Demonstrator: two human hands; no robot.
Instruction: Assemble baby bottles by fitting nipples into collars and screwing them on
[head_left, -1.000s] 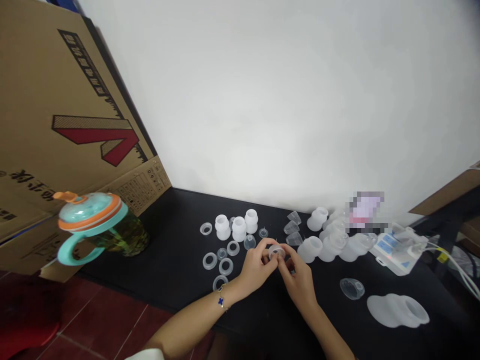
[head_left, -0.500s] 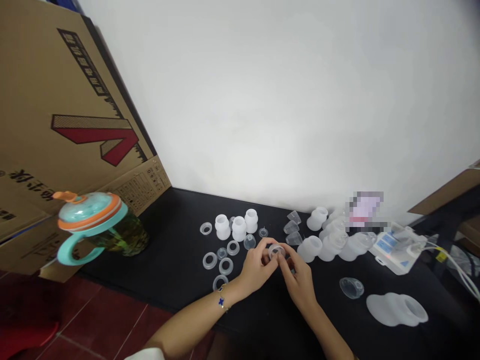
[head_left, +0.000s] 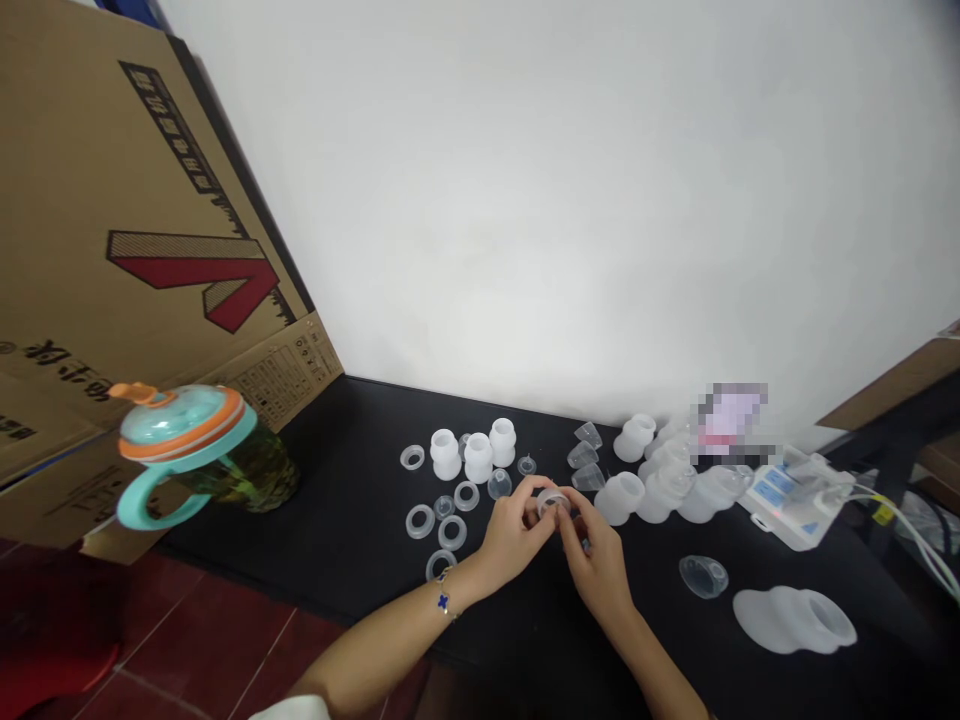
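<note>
Both my left hand (head_left: 517,530) and my right hand (head_left: 594,545) grip one translucent screw ring (head_left: 553,497) between their fingertips, above the black table. The fingers partly cover the ring, and whether a nipple sits in it I cannot make out. Left of my hands lie several matching loose rings (head_left: 420,521) and clear silicone nipples (head_left: 499,484). Just behind those, white bottle-shaped pieces (head_left: 478,457) stand upright. Clear conical caps (head_left: 587,476) lie on their sides beyond my right hand.
Several frosted baby bottles (head_left: 621,497) crowd the back right, beside a white power strip (head_left: 799,500) with cables. One frosted bottle (head_left: 791,618) and a clear dome cover (head_left: 703,576) lie at the right. A lidded drink cup (head_left: 202,450) and a large cardboard box (head_left: 90,200) stand left.
</note>
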